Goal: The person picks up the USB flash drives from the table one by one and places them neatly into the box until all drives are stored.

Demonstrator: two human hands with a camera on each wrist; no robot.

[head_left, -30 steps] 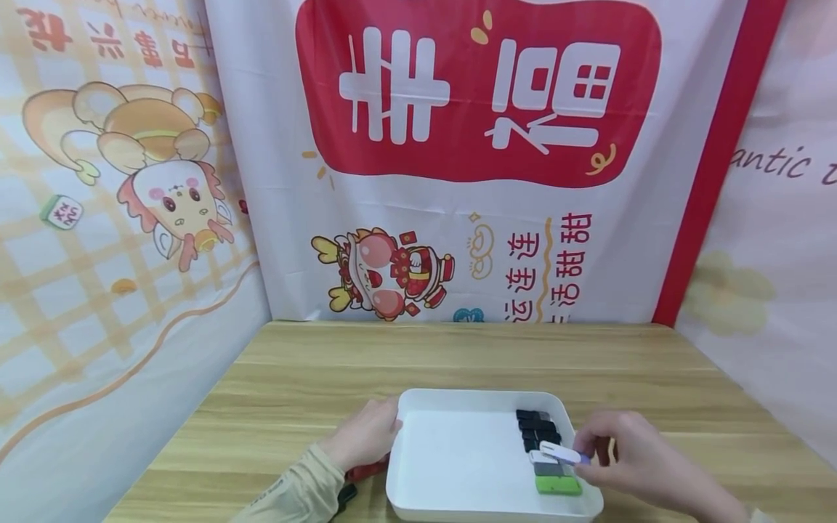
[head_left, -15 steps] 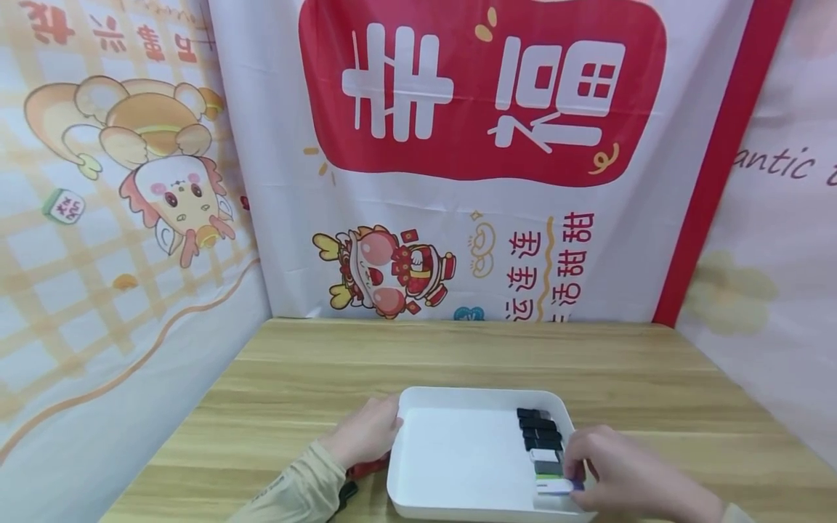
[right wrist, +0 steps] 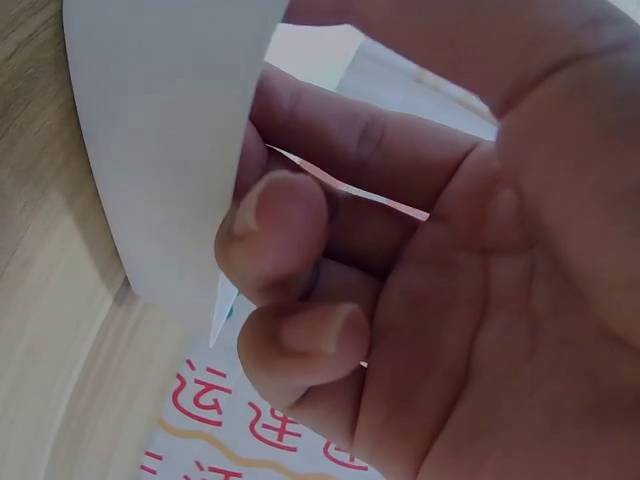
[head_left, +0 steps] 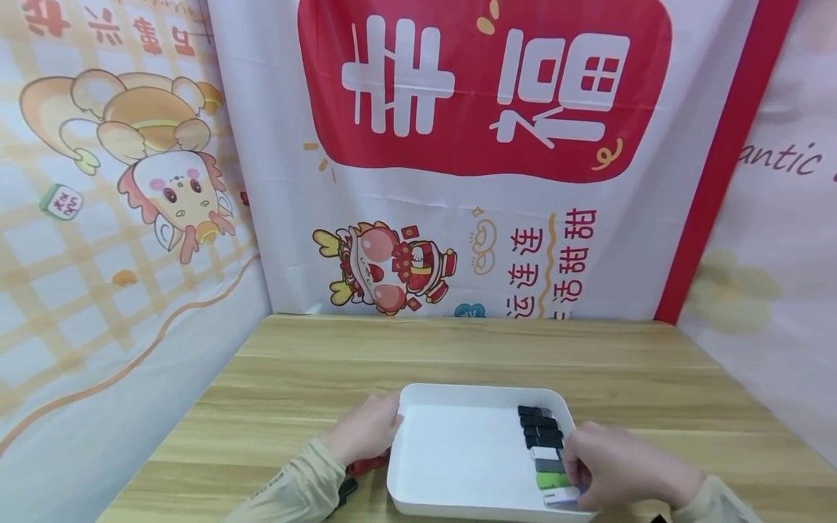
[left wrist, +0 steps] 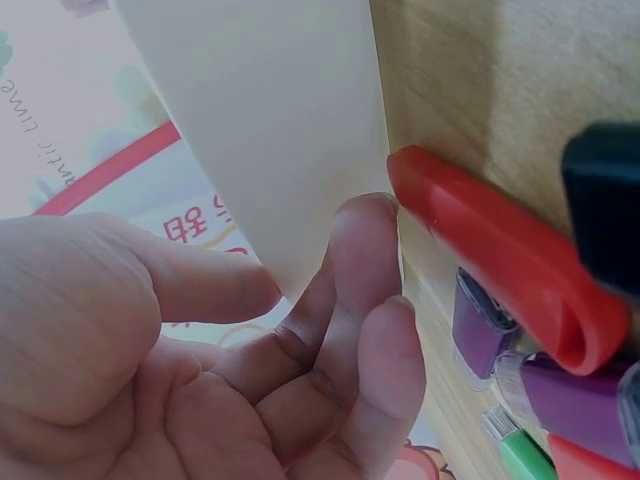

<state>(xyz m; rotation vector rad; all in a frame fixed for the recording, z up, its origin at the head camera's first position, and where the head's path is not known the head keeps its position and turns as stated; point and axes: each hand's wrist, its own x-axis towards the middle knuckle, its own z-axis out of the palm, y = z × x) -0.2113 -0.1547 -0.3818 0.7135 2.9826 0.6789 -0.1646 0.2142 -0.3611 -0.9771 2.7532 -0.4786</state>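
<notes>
I see a tray [head_left: 464, 454] of sticks [head_left: 549, 465], left hand [head_left: 366, 430] gripping it, right hand [head_left: 615, 465] pinching end stick [head_left: 560, 496], red stick [left wrist: 500, 248] outside

A booth-like work corner, its building unclear: a wood-grain table [head_left: 418, 352] enclosed by a cartoon-printed sheet [head_left: 85, 283] on the left, a red-and-white banner [head_left: 405, 200] at the far edge, a lettered sheet [head_left: 778, 225] on the right

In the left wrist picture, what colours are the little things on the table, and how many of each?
Red USB sticks: 2, one cut off by the picture's edge
Purple USB sticks: 2
Green USB stick: 1
Black thing, too blurry to name: 1
Total showing: 6
</notes>
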